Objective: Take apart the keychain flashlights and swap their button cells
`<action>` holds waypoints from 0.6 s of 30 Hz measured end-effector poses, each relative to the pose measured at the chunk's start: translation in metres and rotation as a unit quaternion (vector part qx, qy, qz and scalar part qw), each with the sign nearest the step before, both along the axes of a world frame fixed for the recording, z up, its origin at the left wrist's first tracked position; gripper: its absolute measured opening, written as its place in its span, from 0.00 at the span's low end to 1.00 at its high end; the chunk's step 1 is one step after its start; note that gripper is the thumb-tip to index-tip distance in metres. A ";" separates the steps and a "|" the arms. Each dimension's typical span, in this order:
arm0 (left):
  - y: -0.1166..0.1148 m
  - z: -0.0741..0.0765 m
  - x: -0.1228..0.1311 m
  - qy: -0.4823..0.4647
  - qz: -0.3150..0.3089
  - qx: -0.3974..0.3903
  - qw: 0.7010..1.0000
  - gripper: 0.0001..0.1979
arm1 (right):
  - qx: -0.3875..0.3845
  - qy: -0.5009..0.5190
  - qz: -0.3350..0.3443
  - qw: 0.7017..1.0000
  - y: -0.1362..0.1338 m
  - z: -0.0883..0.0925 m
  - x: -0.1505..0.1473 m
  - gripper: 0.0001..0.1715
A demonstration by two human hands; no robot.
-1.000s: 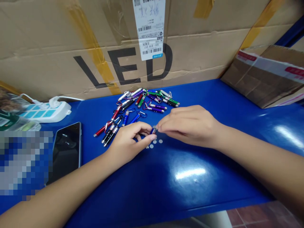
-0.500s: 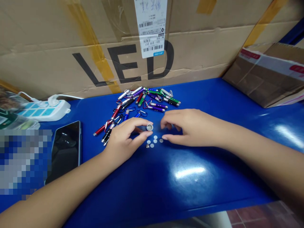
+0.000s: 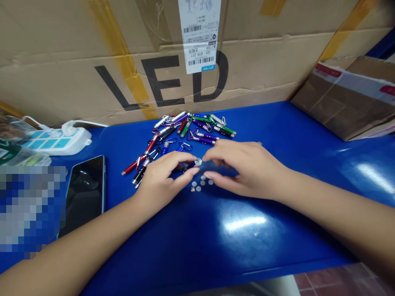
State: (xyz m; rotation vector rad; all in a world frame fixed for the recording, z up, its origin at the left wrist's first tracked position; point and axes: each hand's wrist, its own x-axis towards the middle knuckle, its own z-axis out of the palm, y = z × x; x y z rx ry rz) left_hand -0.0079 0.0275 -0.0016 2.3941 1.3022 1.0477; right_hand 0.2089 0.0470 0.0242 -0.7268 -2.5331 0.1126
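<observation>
My left hand (image 3: 168,172) pinches a small dark blue keychain flashlight (image 3: 191,164) between thumb and fingers. Its round silver end (image 3: 198,161) is uncapped and tilts toward my right hand and the camera. Close by that end, my right hand (image 3: 243,166) has thumb and forefinger apart, and no object shows between them. Several button cells (image 3: 198,188) lie on the blue table just below the two hands, and a small silver spring-like piece (image 3: 193,189) lies among them. A pile of keychain flashlights (image 3: 151,144) in red, black, purple, green and silver, with carabiner clips, lies behind my left hand.
On the blue table (image 3: 185,246) a smartphone (image 3: 84,193) lies at left, below a white power strip (image 3: 61,142). A large cardboard box (image 3: 256,74) marked LED stands along the back. Another carton (image 3: 342,98) sits at right. A small object (image 3: 259,143) shows behind my right hand.
My right hand has moved left to the flashlight's uncapped end, its thumb and forefinger closer to it. My left hand has tilted the flashlight so that more of its barrel shows.
</observation>
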 end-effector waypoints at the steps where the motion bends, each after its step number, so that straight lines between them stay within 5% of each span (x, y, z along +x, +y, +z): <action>1: 0.000 0.000 0.000 0.000 0.001 -0.001 1.000 0.07 | -0.009 0.006 -0.009 1.000 0.000 0.000 0.000 0.12; 6: 0.001 -0.001 0.001 -0.027 0.054 -0.028 0.998 0.06 | -0.097 -0.050 -0.064 0.992 0.006 0.003 0.002 0.10; 18: 0.003 0.001 0.003 -0.006 0.040 -0.037 0.998 0.06 | -0.192 -0.113 -0.004 0.975 0.005 -0.012 -0.012 0.08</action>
